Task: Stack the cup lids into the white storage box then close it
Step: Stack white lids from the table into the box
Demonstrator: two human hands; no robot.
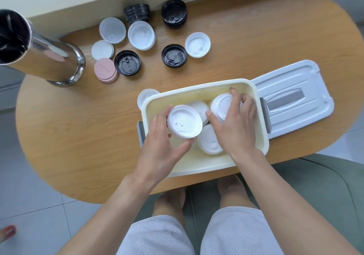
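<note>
The white storage box (197,168) stands open at the table's near edge. My left hand (160,146) grips a white cup lid stack (184,121) over the box's left half. My right hand (235,124) grips another white lid stack (221,105) at the box's far right. Two more white lids (209,140) lie inside between them. The box's lid (291,97) lies flat to the right of the box. More white lids (141,35), black lids (174,55) and pink lids (105,70) sit farther back on the table.
A tall shiny metal cylinder (39,48) stands at the table's far left. One white lid (146,96) lies just behind the box's left corner. Black lid stacks (174,13) stand near the table's far edge. My knees are below the wooden table (78,126).
</note>
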